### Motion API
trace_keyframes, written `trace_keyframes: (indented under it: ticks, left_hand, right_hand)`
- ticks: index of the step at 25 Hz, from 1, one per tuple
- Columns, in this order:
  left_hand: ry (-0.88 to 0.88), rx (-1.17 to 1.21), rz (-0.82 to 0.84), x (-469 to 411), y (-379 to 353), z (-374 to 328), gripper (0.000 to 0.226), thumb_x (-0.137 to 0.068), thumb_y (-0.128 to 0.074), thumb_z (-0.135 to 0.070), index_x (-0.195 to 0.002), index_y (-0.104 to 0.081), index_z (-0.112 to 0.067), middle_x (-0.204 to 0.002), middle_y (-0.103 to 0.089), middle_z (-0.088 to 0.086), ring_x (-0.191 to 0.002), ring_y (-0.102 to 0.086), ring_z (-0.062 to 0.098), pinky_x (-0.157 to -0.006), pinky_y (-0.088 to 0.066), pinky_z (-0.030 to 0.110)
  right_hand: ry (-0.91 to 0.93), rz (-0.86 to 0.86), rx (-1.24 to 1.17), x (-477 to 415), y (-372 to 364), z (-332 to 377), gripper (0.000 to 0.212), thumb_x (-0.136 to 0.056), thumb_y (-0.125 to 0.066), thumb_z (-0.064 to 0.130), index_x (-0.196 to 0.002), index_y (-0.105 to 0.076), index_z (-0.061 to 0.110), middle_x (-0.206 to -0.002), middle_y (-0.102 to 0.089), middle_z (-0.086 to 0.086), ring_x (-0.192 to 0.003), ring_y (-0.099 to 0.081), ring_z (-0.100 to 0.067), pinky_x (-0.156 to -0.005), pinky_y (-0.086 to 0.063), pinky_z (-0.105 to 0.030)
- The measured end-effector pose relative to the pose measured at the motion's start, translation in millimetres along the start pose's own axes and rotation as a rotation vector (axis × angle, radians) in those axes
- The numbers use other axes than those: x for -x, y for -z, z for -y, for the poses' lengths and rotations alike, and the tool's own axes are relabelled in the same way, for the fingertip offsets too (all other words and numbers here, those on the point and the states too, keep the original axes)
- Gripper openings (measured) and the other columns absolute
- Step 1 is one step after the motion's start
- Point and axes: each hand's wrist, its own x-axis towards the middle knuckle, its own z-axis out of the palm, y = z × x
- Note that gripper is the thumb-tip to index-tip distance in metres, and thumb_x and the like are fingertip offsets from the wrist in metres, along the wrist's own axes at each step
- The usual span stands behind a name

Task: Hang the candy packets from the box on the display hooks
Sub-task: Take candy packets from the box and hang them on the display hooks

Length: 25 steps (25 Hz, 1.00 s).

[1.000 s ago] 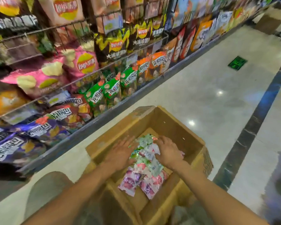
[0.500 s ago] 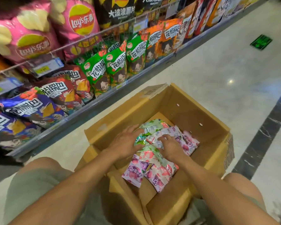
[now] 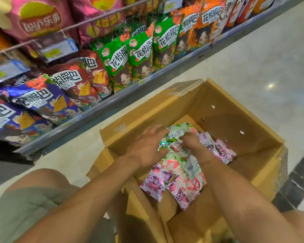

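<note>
An open cardboard box (image 3: 239, 120) stands on the floor in front of me. Inside lies a loose heap of candy packets (image 3: 179, 183) in green, pink and purple. Both hands are down in the box on top of the heap. My left hand (image 3: 147, 146) lies over the left side of the packets, its fingers spread toward a green packet (image 3: 177, 133). My right hand (image 3: 191, 142) has its fingers curled into the packets at the middle of the heap and grips them. No display hooks are in view.
A low wire shelf (image 3: 112, 100) full of large snack bags runs along the left and far side, close to the box. Polished pale floor (image 3: 253, 67) stretches to the right with a dark stripe. My knees flank the box.
The view has dropped closer to the box. Both hands have drawn together over the heap, and the right hand's fingers have curled into the packets.
</note>
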Motion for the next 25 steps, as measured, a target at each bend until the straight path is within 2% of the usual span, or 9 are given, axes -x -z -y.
trace_keyframes:
  ticks: [2,3,6,8,12,15,17,22,25]
  left_hand:
    - [0.022,0.090,0.008,2.1,3.2,-0.8,0.065,-0.103,-0.053,-0.054,-0.161,-0.024,-0.042,-0.173,-0.007,-0.014,-0.160,-0.005,0.015,-0.130,-0.012,0.047]
    - [0.034,0.142,0.015,3.0,6.0,-2.0,0.063,-0.104,-0.048,-0.057,-0.161,-0.025,-0.042,-0.173,-0.009,-0.014,-0.160,-0.006,0.014,-0.129,-0.009,0.044]
    - [0.089,0.335,0.052,3.5,11.1,-4.7,0.063,-0.105,-0.026,-0.066,-0.161,-0.028,-0.037,-0.170,-0.017,-0.013,-0.158,-0.014,0.012,-0.124,-0.012,0.038]
    - [0.138,0.532,0.057,-1.7,11.8,-4.6,0.071,-0.101,-0.017,-0.071,-0.162,-0.027,-0.035,-0.170,-0.020,-0.012,-0.157,-0.019,0.014,-0.123,-0.016,0.037]
    - [0.265,0.799,0.048,-21.6,6.6,1.6,0.083,-0.097,-0.011,-0.077,-0.163,-0.029,-0.030,-0.172,-0.018,-0.003,-0.159,-0.019,0.024,-0.129,-0.016,0.052]
    - [0.295,1.047,0.096,-29.3,1.8,3.0,0.087,-0.094,-0.017,-0.082,-0.163,-0.026,-0.030,-0.173,-0.017,-0.002,-0.159,-0.019,0.027,-0.126,-0.021,0.059]
    - [0.317,1.246,0.152,-31.5,1.1,0.0,0.090,-0.092,-0.024,-0.085,-0.164,-0.025,-0.031,-0.173,-0.017,-0.001,-0.157,-0.023,0.031,-0.124,-0.025,0.060]
    - [0.317,1.384,0.224,-32.3,2.4,-7.6,0.085,-0.093,-0.040,-0.080,-0.162,-0.028,-0.032,-0.168,-0.031,0.002,-0.140,-0.049,0.029,-0.115,-0.043,0.056]
    - [0.300,1.236,0.190,-29.3,1.7,-10.6,0.065,-0.092,-0.065,-0.059,-0.145,-0.048,-0.026,-0.153,-0.043,-0.006,-0.140,-0.042,0.022,-0.116,-0.044,0.049]
  right_hand:
    - [-0.026,0.009,-0.104,3.9,3.5,6.5,0.009,-0.097,-0.061,0.006,-0.105,-0.064,0.008,-0.094,-0.053,-0.013,-0.069,-0.050,-0.021,-0.058,-0.035,-0.030]
    - [-0.022,0.012,-0.136,9.4,6.1,11.8,0.004,-0.098,-0.061,0.012,-0.101,-0.062,0.010,-0.091,-0.053,-0.011,-0.071,-0.049,-0.021,-0.060,-0.036,-0.030]
    - [0.061,0.055,-0.191,33.0,17.9,28.5,0.031,-0.099,-0.062,0.026,-0.121,-0.066,0.006,-0.120,-0.064,-0.014,-0.107,-0.062,-0.029,-0.082,-0.052,-0.038]
    - [0.161,0.110,-0.160,62.8,27.8,41.1,0.035,-0.099,-0.063,0.033,-0.127,-0.069,0.013,-0.138,-0.064,-0.007,-0.129,-0.058,-0.026,-0.108,-0.047,-0.045]
    - [0.344,0.215,-0.084,130.9,46.5,48.5,0.024,-0.101,-0.063,0.032,-0.121,-0.074,0.024,-0.132,-0.067,0.007,-0.124,-0.059,-0.005,-0.110,-0.041,-0.030]
    - [0.464,0.243,-0.097,168.5,45.4,43.2,0.025,-0.102,-0.061,0.019,-0.124,-0.072,0.018,-0.126,-0.067,0.009,-0.109,-0.061,0.014,-0.094,-0.043,-0.009]
    - [0.526,0.285,-0.097,179.7,37.8,37.9,0.026,-0.103,-0.061,0.017,-0.128,-0.070,0.018,-0.129,-0.066,0.007,-0.111,-0.061,0.012,-0.090,-0.045,-0.006]
    - [0.568,0.367,-0.244,173.5,24.9,27.1,0.053,-0.096,-0.051,0.063,-0.140,-0.059,0.034,-0.141,-0.064,0.010,-0.138,-0.053,-0.010,-0.116,-0.035,-0.034]
    - [0.511,0.426,-0.433,170.1,23.0,20.2,0.055,-0.100,-0.040,0.055,-0.148,-0.049,0.031,-0.144,-0.063,0.004,-0.140,-0.052,-0.015,-0.119,-0.034,-0.035]
